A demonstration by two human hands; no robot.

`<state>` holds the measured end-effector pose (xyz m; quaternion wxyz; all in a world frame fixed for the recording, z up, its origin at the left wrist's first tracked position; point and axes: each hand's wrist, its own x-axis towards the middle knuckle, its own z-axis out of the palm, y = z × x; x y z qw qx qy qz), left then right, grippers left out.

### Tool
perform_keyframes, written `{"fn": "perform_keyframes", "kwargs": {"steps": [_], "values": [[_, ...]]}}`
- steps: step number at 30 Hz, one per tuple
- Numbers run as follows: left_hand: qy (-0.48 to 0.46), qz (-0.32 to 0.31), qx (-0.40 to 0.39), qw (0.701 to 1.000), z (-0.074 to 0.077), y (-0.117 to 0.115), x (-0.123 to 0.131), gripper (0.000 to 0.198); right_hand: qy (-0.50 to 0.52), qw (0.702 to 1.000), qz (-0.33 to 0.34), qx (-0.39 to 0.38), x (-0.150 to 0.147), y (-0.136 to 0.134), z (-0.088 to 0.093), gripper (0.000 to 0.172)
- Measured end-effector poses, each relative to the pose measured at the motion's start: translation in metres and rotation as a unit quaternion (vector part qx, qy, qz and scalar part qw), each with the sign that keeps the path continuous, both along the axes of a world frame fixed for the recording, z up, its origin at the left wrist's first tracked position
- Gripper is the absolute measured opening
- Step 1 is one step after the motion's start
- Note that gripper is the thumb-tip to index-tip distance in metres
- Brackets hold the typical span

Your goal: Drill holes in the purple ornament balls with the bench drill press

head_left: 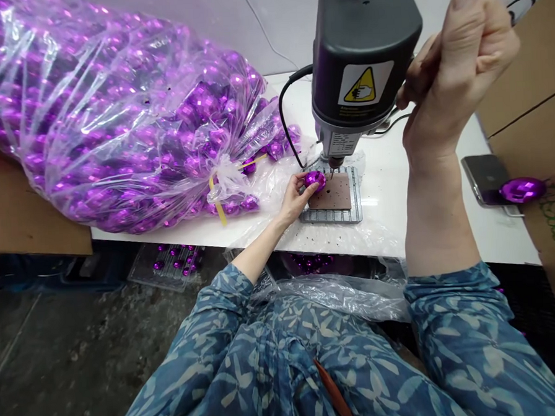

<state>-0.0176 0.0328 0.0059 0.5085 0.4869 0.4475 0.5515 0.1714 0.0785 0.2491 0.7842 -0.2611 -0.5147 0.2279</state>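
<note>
My left hand [296,198] pinches a shiny purple faceted ball [315,181] between thumb and fingers. The ball is at the left edge of a brown board [337,192], which lies on the grey slotted base [356,213] of a small drill press [357,55]. Just right of the ball, the drill bit [332,173] points down, apart from it as far as I can see. Raised beside the motor housing, my right hand [460,55] is closed around the drill press handle, mostly hidden by the fingers.
A big clear bag [114,117] of purple balls, tied with yellow strips, fills the table's left. On the right are a dark phone-like device [483,175], another purple ball [523,190] and a cardboard box [528,114]. Plastic sheeting [338,295] hangs below the table edge.
</note>
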Motion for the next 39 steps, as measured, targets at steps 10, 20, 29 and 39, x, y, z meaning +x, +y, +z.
{"fn": "perform_keyframes", "kwargs": {"steps": [10, 20, 29, 39], "values": [[0.089, -0.055, 0.025, 0.994, -0.004, 0.010, 0.007, 0.059, -0.010, 1.000, 0.013, -0.001, 0.001, -0.001, 0.000, 0.071], [0.166, -0.045, 0.065, 0.983, -0.006, 0.008, 0.013, 0.056, -0.006, 1.000, 0.014, -0.014, -0.001, -0.007, 0.002, 0.079], [0.174, -0.016, 0.089, 0.981, 0.006, 0.003, 0.016, 0.052, -0.020, 1.000, -0.013, 0.012, 0.002, 0.003, -0.003, 0.077], [0.178, -0.073, 0.104, 0.976, 0.005, 0.002, 0.018, 0.063, 0.008, 1.000, 0.003, 0.019, 0.000, 0.000, -0.002, 0.068]]}}
